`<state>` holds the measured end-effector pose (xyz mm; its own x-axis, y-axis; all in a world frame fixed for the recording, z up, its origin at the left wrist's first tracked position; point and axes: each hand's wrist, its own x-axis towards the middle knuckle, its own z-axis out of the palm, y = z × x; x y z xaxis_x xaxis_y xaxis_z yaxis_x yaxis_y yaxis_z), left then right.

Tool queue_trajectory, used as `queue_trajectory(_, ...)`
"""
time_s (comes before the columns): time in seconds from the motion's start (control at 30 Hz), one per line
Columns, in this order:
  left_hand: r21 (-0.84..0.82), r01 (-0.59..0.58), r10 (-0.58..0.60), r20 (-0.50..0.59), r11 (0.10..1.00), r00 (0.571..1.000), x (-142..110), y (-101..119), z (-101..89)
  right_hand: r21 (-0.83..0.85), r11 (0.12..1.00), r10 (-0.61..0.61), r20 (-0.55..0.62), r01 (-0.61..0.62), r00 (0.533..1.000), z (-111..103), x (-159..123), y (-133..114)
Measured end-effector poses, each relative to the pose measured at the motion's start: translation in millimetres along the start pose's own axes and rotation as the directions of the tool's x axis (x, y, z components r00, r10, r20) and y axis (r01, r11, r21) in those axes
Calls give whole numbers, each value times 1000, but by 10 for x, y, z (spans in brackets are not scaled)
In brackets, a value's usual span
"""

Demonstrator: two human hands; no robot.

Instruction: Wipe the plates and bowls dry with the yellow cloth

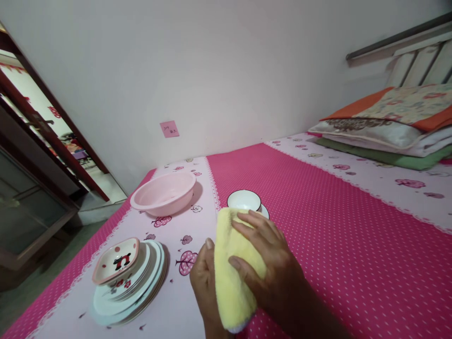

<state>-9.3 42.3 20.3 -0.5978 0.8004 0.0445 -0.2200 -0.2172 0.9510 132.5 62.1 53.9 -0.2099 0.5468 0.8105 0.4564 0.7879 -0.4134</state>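
A fluffy yellow cloth [235,278] is held up in front of me, above the bed. My right hand [266,261] grips it from the right, fingers across its upper part and thumb on its face. Against the cloth's left edge is my left hand [205,270], fingers curled and thumb up. The cloth covers part of this hand, so what lies inside its grasp is hidden. Just beyond the cloth sits a white bowl [243,200] with a dark rim. A white dish [264,212] shows partly beside and beneath the bowl.
A pink basin [164,193] stands on the bedspread [318,226] at the left. Nearer are stacked plates [148,282] topped by a squarish patterned bowl [116,261]. Folded bedding [384,127] lies at the far right. A wall [247,70] borders the bed; a doorway is left.
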Motion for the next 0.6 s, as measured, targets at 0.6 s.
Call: queue_trajectory(0.6, 259, -163, 172, -13, 952, 985, -256, 249, 84, 365, 910, 171, 101, -196, 980, -39, 16, 52)
